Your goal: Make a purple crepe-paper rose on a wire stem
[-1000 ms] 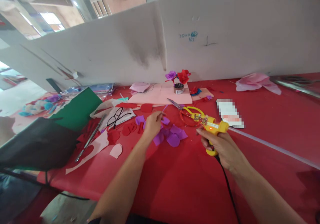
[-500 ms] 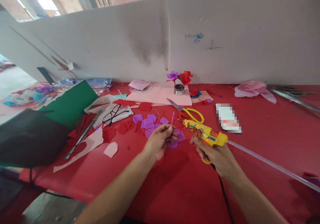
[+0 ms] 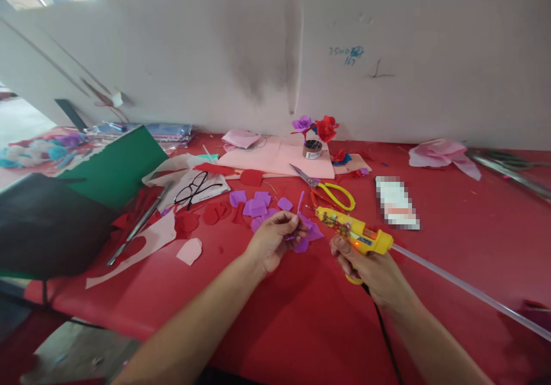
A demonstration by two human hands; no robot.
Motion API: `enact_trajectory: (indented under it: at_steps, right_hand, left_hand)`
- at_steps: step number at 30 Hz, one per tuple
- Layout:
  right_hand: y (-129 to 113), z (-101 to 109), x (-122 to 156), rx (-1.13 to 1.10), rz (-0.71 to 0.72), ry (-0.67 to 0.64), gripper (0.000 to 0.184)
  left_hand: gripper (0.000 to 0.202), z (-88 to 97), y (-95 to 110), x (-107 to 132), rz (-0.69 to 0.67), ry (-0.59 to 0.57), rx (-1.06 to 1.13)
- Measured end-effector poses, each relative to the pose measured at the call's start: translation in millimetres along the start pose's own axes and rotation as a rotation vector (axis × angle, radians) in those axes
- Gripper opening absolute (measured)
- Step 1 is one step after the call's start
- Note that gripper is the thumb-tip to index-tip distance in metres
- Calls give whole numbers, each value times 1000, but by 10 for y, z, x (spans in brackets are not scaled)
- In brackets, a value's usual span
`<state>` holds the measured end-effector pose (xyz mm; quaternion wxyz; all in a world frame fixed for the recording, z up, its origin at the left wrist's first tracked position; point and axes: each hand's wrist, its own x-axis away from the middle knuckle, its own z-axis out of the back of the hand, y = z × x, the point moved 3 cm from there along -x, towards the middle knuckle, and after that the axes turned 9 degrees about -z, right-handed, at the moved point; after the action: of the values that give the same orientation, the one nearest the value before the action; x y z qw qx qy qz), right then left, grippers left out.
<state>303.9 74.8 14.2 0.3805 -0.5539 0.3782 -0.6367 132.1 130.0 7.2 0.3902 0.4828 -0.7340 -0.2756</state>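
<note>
Pinched between the fingers of my left hand (image 3: 278, 236) is a thin stem with a purple paper strip (image 3: 301, 200) at its upper end. My right hand (image 3: 365, 264) is wrapped round the handle of a yellow hot glue gun (image 3: 348, 228). Its nozzle points left, close to the purple strip but apart from it, and a long clear glue stick (image 3: 465, 286) runs out of its back. Purple paper petals (image 3: 257, 204) lie behind and under my left hand. Yellow-handled scissors (image 3: 331, 193) rest just beyond the nozzle.
At the back, purple and red paper flowers (image 3: 326, 128) stand in a tape roll (image 3: 312, 150) on pink sheets (image 3: 275, 158). A phone (image 3: 396, 202) lies right, black glasses (image 3: 193, 190) left. Red petals (image 3: 210, 214), a metal rod (image 3: 140, 224) and a green board (image 3: 116, 164) are also left.
The camera view has tilted down and shifted slightly. Both hands keep their holds, with the glue gun and stem almost unmoved relative to each other.
</note>
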Motion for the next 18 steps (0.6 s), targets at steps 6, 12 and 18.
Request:
enact_trajectory:
  at_steps: [6,12,18]
  right_hand:
    - [-3,-40,-27,-43,-7,-67,48]
    - [5,-24,-42,-15,-22,-42,51]
    - [-26,-47,-23,-10,-4,-57,49]
  left_hand:
    - [14,-12,-30,10,22,-22,8]
    - [18,-48,-15,29,31,-46,22]
    - [21,-48,-8,31,29,-55,31]
